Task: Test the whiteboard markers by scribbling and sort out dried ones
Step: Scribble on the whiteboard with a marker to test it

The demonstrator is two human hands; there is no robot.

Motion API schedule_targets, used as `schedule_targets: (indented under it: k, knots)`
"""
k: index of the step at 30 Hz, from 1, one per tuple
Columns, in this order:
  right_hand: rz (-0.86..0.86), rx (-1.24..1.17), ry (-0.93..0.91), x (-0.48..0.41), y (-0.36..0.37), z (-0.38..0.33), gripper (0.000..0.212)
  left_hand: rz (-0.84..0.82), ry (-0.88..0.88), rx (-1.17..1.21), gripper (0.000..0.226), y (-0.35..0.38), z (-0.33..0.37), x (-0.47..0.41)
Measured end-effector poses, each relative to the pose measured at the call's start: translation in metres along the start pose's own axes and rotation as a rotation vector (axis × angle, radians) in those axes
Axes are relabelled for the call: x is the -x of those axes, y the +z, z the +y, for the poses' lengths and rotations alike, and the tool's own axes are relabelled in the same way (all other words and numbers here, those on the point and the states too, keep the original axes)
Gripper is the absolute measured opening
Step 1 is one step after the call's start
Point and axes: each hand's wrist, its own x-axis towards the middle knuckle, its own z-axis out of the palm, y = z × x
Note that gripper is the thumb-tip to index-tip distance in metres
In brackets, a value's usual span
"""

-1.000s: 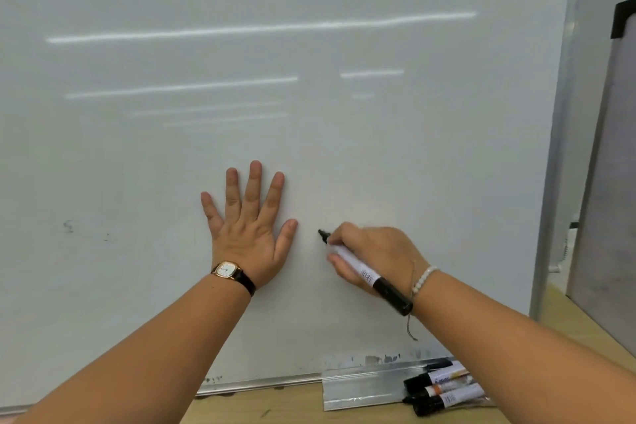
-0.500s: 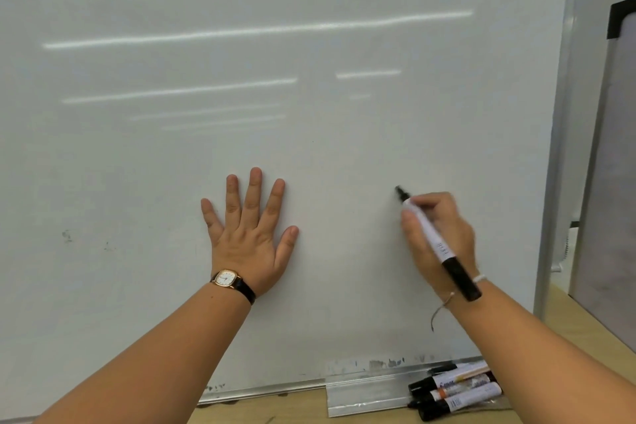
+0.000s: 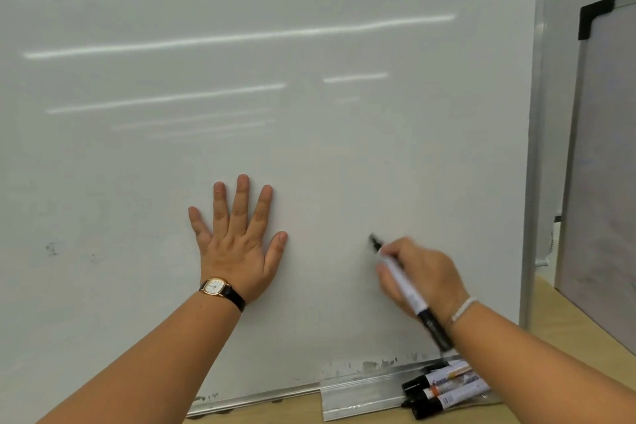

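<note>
- Head view: scribble testing was judged to be in hand. The right hand's (image 3: 420,272) grip was clamped on one marker (image 3: 406,289), its tip at the whiteboard's (image 3: 309,45) lower right, where no ink was seen.
- The left hand (image 3: 237,244) was pressed flat on the board, fingers apart.
- A dry-or-good verdict was judged due next.
- At least three spare markers (image 3: 447,389) were counted by the bottom-right corner.
</note>
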Motion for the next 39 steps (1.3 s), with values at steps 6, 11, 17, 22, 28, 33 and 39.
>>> schedule_targets:
  k: [6,11,17,22,28,33,39]
  knots:
    - [0.073,0.031,-0.014,-0.023,-0.003,0.002,0.020,0.006,0.001,0.000,0.065,0.000,0.000,0.001]
    - [0.266,-0.451,0.425,-0.048,-0.017,-0.013,0.015,0.009,0.003,-0.012,0.065,0.000,0.000,0.000]
    - [-0.054,0.079,-0.290,-0.043,0.010,-0.025,0.026,0.008,0.005,-0.023,0.065,-0.001,0.000,0.000]
    - [0.355,-0.225,0.279,-0.089,-0.022,-0.023,0.039,0.009,0.011,-0.029,0.065,-0.002,0.000,0.001]
    - [0.057,0.116,-0.446,-0.087,0.000,-0.039,0.029,0.025,0.020,-0.020,0.065,-0.001,-0.001,0.001]
    - [0.423,-0.127,0.004,-0.127,-0.022,-0.033,0.032,0.033,0.024,-0.033,0.065,-0.001,-0.003,0.002]
    - [0.080,0.076,-0.480,-0.122,-0.004,-0.057,0.022,0.021,0.030,-0.011,0.064,-0.004,-0.003,0.000]
